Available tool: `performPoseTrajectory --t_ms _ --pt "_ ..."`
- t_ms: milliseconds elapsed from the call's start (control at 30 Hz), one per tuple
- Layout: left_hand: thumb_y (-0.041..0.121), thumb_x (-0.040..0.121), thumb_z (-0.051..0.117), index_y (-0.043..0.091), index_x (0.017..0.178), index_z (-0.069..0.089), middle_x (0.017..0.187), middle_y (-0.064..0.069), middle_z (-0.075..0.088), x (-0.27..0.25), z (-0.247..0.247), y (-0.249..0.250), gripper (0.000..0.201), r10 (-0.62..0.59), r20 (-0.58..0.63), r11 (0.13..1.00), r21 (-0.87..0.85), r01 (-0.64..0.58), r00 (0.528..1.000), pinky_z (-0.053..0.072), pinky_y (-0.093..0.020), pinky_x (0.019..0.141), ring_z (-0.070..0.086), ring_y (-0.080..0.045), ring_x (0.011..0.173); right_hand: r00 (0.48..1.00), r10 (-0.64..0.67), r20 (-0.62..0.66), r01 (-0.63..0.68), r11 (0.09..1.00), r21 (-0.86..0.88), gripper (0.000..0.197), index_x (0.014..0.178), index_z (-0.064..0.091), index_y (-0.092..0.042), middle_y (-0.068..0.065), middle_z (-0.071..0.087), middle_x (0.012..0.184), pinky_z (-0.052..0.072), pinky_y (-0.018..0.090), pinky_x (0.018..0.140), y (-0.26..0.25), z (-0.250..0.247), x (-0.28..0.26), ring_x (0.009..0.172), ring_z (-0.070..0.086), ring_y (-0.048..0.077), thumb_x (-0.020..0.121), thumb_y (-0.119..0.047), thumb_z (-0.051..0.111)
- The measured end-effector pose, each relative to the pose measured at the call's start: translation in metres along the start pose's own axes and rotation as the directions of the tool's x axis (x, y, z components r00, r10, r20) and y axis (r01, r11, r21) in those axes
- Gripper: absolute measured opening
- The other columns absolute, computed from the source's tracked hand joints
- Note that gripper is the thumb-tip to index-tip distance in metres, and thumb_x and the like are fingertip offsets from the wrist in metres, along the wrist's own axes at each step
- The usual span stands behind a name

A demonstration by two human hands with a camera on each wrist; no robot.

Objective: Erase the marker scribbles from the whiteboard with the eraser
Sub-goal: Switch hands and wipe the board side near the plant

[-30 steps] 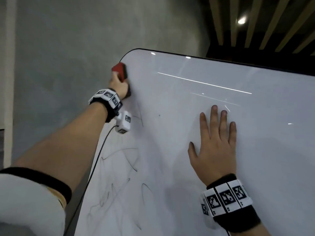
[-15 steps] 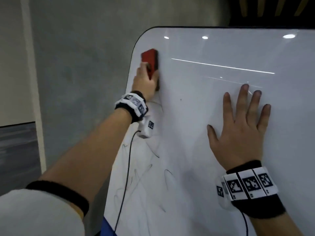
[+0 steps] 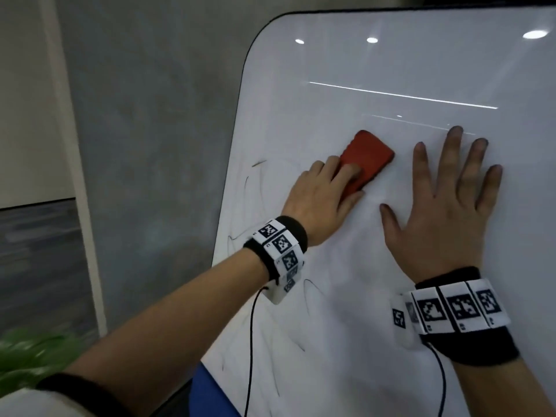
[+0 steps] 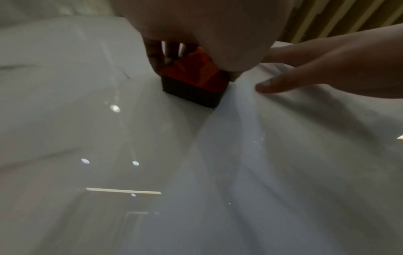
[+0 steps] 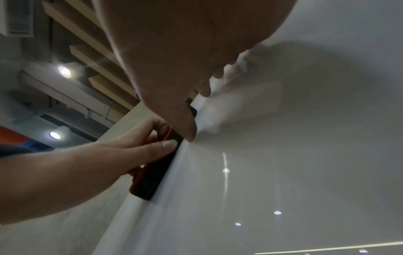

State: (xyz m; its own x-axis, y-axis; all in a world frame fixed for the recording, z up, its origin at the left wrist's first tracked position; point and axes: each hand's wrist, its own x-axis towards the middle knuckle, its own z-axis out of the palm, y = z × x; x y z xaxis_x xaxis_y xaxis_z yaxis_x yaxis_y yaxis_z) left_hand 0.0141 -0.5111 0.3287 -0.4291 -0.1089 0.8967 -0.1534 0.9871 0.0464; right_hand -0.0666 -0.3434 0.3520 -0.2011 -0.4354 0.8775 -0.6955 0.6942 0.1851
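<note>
A white whiteboard (image 3: 391, 64) with a dark rounded rim fills the right of the head view. My left hand (image 3: 323, 191) grips a red eraser (image 3: 367, 155) with a dark felt base and presses it against the board, just left of my right hand. In the left wrist view the eraser (image 4: 194, 75) sits under my fingers with its felt on the board (image 4: 283, 155). My right hand (image 3: 445, 200) lies flat on the board, fingers spread. Thin black scribbles (image 3: 249, 176) remain near the left edge and lower down (image 3: 307, 293). The right wrist view shows the eraser (image 5: 152, 179) edge-on against the board.
A grey wall (image 3: 150, 115) stands left of the board. A blurred green plant (image 3: 36, 350) shows at the lower left, and something blue (image 3: 210, 392) sits below the board's lower edge. Cables hang from both wristbands across the board.
My left hand has swept the eraser from the board's top left corner down and to the right, close to my right hand. The right hand stays flat on the board.
</note>
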Motion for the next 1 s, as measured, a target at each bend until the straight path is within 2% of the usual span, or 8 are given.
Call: performPoseTrajectory --t_ms 100,233,333,400,567,700,900,1000 --pt "0.039 0.1 0.048 0.011 0.131 0.049 0.119 -0.014 0.055 0.013 -0.004 -0.055 0.041 -0.332 -0.039 0.941 -0.083 0.328 0.943 0.047 -0.045 0.085 0.054 -0.034 0.099 1.0 -0.02 0.018 0.02 1.0 -0.003 0.086 0.163 0.018 -0.012 0.017 -0.005 0.17 -0.005 0.054 0.125 0.005 -0.001 -0.001 0.156 -0.004 0.041 0.094 -0.044 0.058" --pt "0.033 0.101 0.048 0.004 0.144 0.038 0.134 -0.024 0.054 0.019 -0.006 -0.14 0.052 -0.817 -0.01 0.559 -0.259 0.788 0.576 0.042 -0.041 0.101 0.055 -0.04 0.121 0.997 -0.064 0.032 0.065 0.997 -0.031 0.093 0.164 0.017 -0.013 0.016 -0.005 0.171 -0.008 0.05 0.125 0.011 -0.001 -0.003 0.157 -0.004 0.04 0.09 -0.048 0.063" --pt "0.03 0.103 0.046 0.004 0.146 0.033 0.139 -0.024 0.052 0.016 -0.002 -0.134 0.052 -0.886 0.012 0.445 -0.259 0.857 0.464 0.041 -0.04 0.102 0.054 -0.04 0.125 0.997 -0.075 0.007 0.075 0.997 -0.009 0.093 0.163 0.019 -0.012 0.017 -0.002 0.171 -0.01 0.05 0.125 0.012 0.0 -0.004 0.157 -0.003 0.041 0.089 -0.045 0.065" --pt "0.033 0.104 0.042 0.006 0.15 0.027 0.14 -0.024 0.049 0.009 0.0 -0.103 0.056 -0.864 0.036 0.485 -0.203 0.85 0.502 0.041 -0.044 0.104 0.052 -0.041 0.125 0.997 -0.076 0.01 0.076 0.997 -0.019 0.093 0.163 0.018 -0.012 0.018 -0.002 0.171 -0.012 0.049 0.124 0.012 -0.001 -0.005 0.157 -0.003 0.041 0.09 -0.045 0.065" --pt "0.038 0.102 0.043 0.013 0.124 0.049 0.114 -0.01 0.055 -0.041 0.014 0.016 0.034 -0.411 -0.005 0.907 -0.097 0.409 0.912 0.049 -0.044 0.079 0.052 -0.028 0.092 0.998 -0.052 0.029 0.052 0.999 -0.012 0.092 0.164 0.017 -0.014 0.017 -0.004 0.17 -0.009 0.052 0.124 0.006 -0.002 -0.006 0.156 -0.004 0.041 0.09 -0.044 0.064" --pt "0.037 0.101 0.047 0.013 0.119 0.053 0.112 -0.009 0.056 -0.05 0.022 0.022 0.031 -0.274 -0.016 0.958 -0.094 0.271 0.962 0.046 -0.041 0.077 0.051 -0.026 0.089 0.996 -0.083 0.039 0.083 0.997 0.002 0.087 0.164 0.018 -0.016 0.016 -0.003 0.171 -0.007 0.049 0.125 0.013 -0.003 -0.009 0.157 -0.003 0.04 0.094 -0.045 0.061" --pt "0.028 0.103 0.047 0.002 0.152 0.026 0.142 -0.027 0.049 -0.051 0.026 -0.123 0.059 -0.872 0.048 0.463 -0.246 0.851 0.488 0.04 -0.045 0.106 0.051 -0.043 0.126 0.991 -0.126 0.042 0.126 0.992 -0.004 0.081 0.163 0.021 -0.016 0.015 0.001 0.171 -0.003 0.047 0.126 0.024 -0.002 -0.012 0.157 0.0 0.039 0.096 -0.039 0.06" --pt "0.025 0.103 0.047 0.004 0.154 0.023 0.144 -0.027 0.049 -0.067 0.029 -0.14 0.06 -0.928 0.087 0.327 -0.275 0.904 0.362 0.038 -0.042 0.109 0.051 -0.044 0.129 0.991 -0.129 0.038 0.13 0.991 -0.016 0.081 0.164 0.019 -0.017 0.015 -0.001 0.171 -0.007 0.047 0.126 0.021 -0.001 -0.013 0.157 -0.001 0.04 0.097 -0.039 0.058"
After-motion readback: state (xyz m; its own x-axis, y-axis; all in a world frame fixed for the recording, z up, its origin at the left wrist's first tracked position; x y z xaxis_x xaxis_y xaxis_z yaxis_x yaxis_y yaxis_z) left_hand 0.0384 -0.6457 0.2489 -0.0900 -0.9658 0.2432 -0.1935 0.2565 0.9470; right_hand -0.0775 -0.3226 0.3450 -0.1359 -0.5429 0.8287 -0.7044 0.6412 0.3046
